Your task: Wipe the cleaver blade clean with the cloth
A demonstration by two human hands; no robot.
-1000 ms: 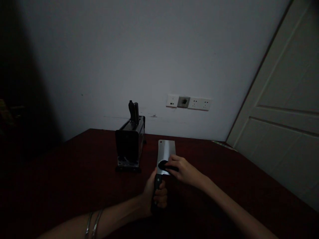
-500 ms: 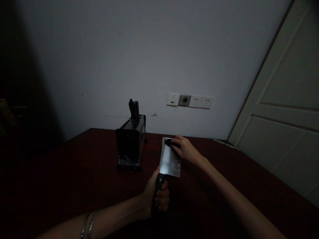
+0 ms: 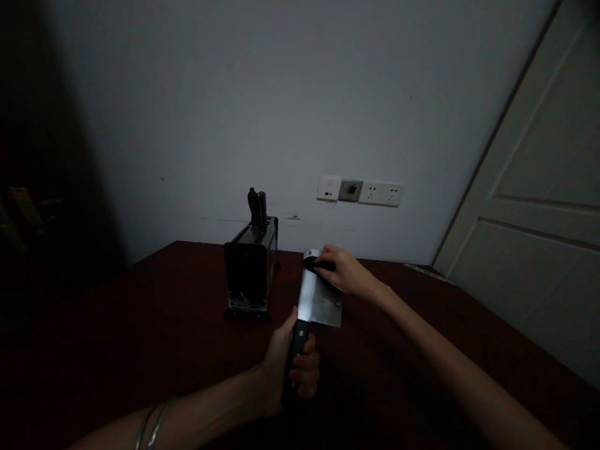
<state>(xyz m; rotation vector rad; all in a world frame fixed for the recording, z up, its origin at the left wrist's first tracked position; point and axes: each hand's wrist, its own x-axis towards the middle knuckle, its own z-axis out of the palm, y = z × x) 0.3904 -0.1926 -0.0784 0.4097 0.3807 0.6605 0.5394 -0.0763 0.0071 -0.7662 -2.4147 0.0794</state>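
Note:
My left hand (image 3: 300,369), with fingers wrapped round the black handle, holds a cleaver (image 3: 315,294) over the table. Its broad silvery blade points away from me and catches the light. Against the upper part of the blade, near the hole at its far corner, my right hand (image 3: 344,269) pinches a small dark cloth (image 3: 310,262). Part of that cloth is hidden under the fingers, and its exact shape is hard to make out. Left of the blade stands a black and clear knife block (image 3: 248,275) with dark knife handles (image 3: 257,208) sticking up from its top.
The dark red table (image 3: 187,281) reaches back to a pale wall (image 3: 234,94). Sockets and switches (image 3: 360,191) are set low in that wall. A white panelled door (image 3: 539,187) stands on the right. The left side lies in deep shadow.
My right hand and the cloth have shifted slightly up and left along the blade. The cleaver has tilted a little, and the whole view has shifted slightly.

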